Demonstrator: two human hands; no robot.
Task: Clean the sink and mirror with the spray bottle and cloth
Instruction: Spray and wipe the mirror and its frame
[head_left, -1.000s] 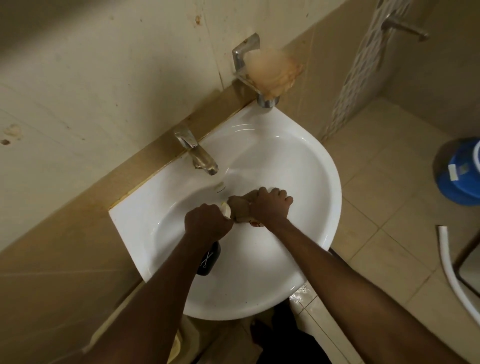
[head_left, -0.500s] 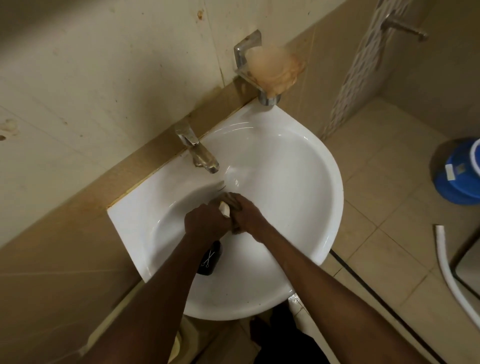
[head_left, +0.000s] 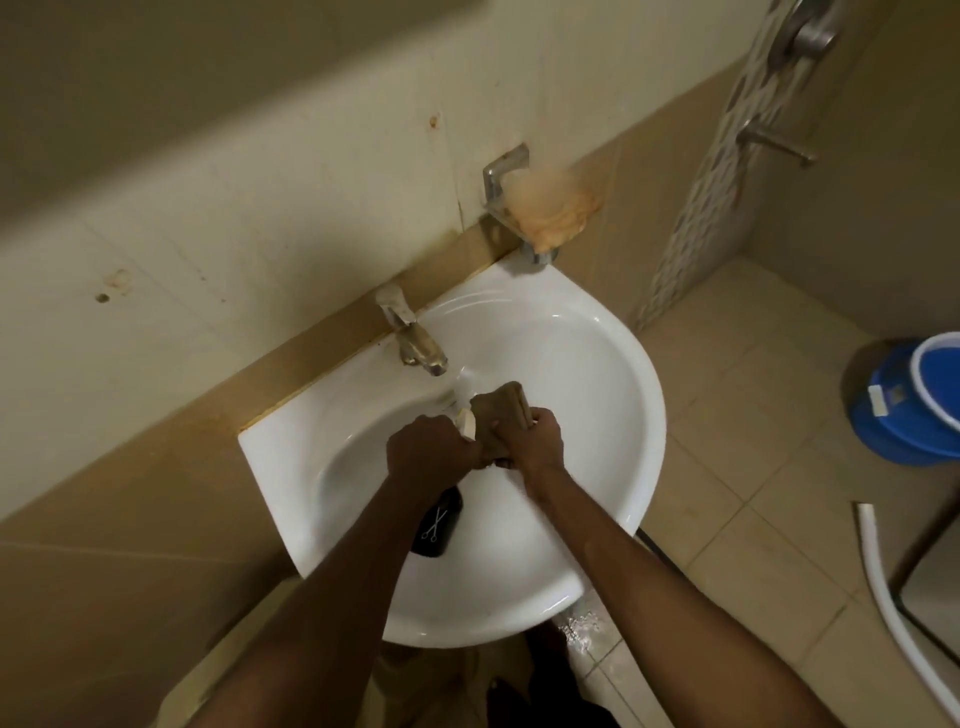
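Both hands over white sink (head_left: 597, 364), below tap (head_left: 415, 343). Left hand (head_left: 431, 452) clenched around spray bottle (head_left: 439, 527), dark body hanging under the fist. Right hand (head_left: 535, 441) grasps brown cloth (head_left: 501, 410). 2 fists touching. Blue bucket (head_left: 914, 400) on floor.

1. One camera only is recording, riding on the person's head, so no second view is sharing the scene.
2. It is looking steeply down and forward over the white sink (head_left: 597, 364), whose basin is filling the middle of the frame.
3. It is sitting close: both forearms are running in from the bottom edge, meeting at the left hand (head_left: 428, 449) and right hand (head_left: 535, 436) near the centre.
4. The wide lens is bending the tiled wall (head_left: 260, 208) across the top and left, and taking in the floor (head_left: 753, 493) and a blue bucket (head_left: 914, 405) at the right edge.
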